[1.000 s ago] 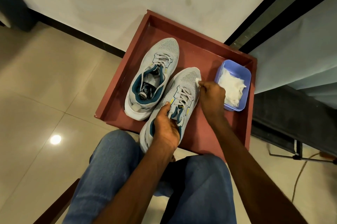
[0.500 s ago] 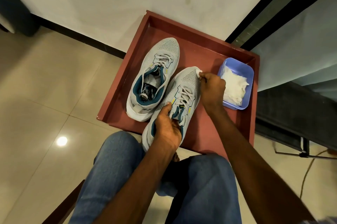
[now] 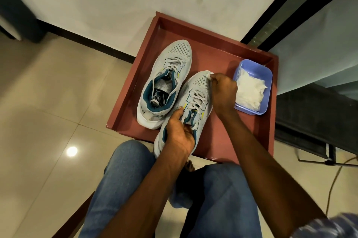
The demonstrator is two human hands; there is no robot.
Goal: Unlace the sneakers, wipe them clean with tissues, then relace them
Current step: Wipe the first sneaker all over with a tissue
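Two grey sneakers with teal lining and white laces lie in a red-brown tray (image 3: 242,131). The left sneaker (image 3: 170,63) stands alone, its laces loose at the collar. My left hand (image 3: 179,133) grips the right sneaker (image 3: 199,84) at its collar and tongue. My right hand (image 3: 222,92) pinches a white tissue (image 3: 210,73) against the right side of that sneaker's toe. Most of the tissue is hidden under my fingers.
A blue plastic tub (image 3: 266,75) with crumpled white tissues (image 3: 249,90) sits at the tray's right side. The tray stands against a white wall (image 3: 116,1). My knees in jeans (image 3: 222,199) are just below it. A dark stand and a cable (image 3: 333,179) are at the right.
My right hand with the tissue has slid forward along the right sneaker's side toward the toe tip. My left hand keeps its hold on the collar.
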